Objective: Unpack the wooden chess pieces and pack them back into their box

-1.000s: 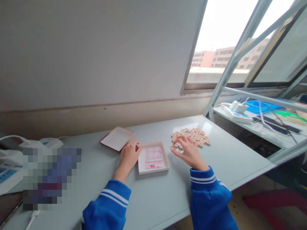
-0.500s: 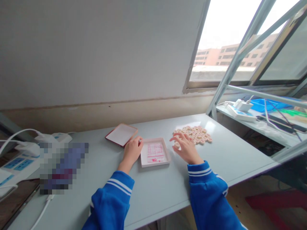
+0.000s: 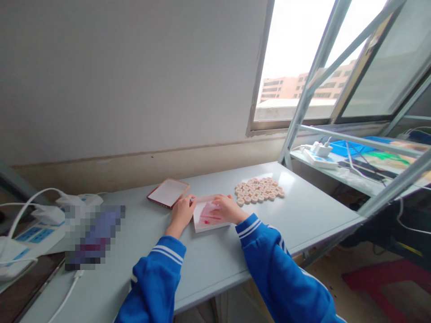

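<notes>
1. The round wooden game pieces (image 3: 258, 191) lie on the table in one close, single-layer cluster, and none shows in the shallow white tray (image 3: 210, 229). As things lie, the tray's lid is off and the pieces remain outside it. (The characters on them are too small to read.)
2. The right hand (image 3: 229, 209), in a blue sleeve with white stripes (image 3: 266, 251), lies over a clear plastic bag (image 3: 209, 214) printed in pink inside the tray. Its fingers are drawn close together on the bag; whether they actually pinch it, I cannot tell. The pieces sit just beyond this hand, up and to the right.
3. The left hand (image 3: 182, 214) is curled narrowly at the tray's left rim, near the red-edged box lid (image 3: 167, 193), which lies upside down with its white inside showing. Anything held in those fingers would be hidden.
4. Both hands rest on the pale blue-grey table (image 3: 303, 215), with a power strip (image 3: 35, 237) at its far left.
</notes>
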`<state>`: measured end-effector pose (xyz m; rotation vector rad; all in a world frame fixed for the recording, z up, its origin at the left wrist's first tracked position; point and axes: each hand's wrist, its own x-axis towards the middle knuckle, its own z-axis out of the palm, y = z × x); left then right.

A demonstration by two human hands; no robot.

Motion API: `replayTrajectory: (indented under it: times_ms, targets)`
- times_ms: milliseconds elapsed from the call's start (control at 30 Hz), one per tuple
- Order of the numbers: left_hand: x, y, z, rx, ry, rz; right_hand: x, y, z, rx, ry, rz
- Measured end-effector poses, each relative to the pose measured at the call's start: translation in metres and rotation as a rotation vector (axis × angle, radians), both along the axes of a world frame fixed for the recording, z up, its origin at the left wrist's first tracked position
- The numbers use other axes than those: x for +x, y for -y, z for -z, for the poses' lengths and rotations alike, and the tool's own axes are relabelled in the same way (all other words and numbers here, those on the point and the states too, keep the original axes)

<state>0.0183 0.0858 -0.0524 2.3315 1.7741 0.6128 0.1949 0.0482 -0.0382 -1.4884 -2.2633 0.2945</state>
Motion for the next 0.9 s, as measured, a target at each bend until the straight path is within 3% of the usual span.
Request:
replayTrajectory:
  times_ms: [100, 200, 267, 367, 500, 633, 733, 900]
  targets:
    - [-0.001, 0.002, -0.002, 0.0, 0.0, -0.004, 0.027, 0.016, -0.013, 0.044, -0.252, 0.021]
    - [-0.001, 0.006, -0.004, 0.009, 0.007, -0.003, 0.063, 0.032, -0.017, -0.07, -0.449, -0.043]
    - [-0.001, 0.008, -0.005, 0.026, 0.014, -0.005, 0.083, 0.042, -0.015, -0.165, -0.384, -0.053]
    - [-0.002, 0.011, -0.005, 0.071, 0.044, -0.019, 0.096, 0.057, -0.008, -0.196, -0.109, 0.068]
    - [-0.007, 0.014, -0.002, 0.171, 0.146, -0.054, 0.093, 0.072, -0.007, 0.01, 0.134, 0.296]
    - [-0.012, 0.02, -0.002, 0.313, 0.266, -0.078, 0.09, 0.077, -0.007, 0.14, 0.251, 0.418]
    - [-0.014, 0.024, -0.005, 0.385, 0.302, -0.053, 0.089, 0.075, 0.001, 0.068, 0.227, 0.407]
    - [-0.015, 0.024, -0.005, 0.41, 0.34, -0.007, 0.092, 0.07, 0.008, -0.059, 0.048, 0.244]
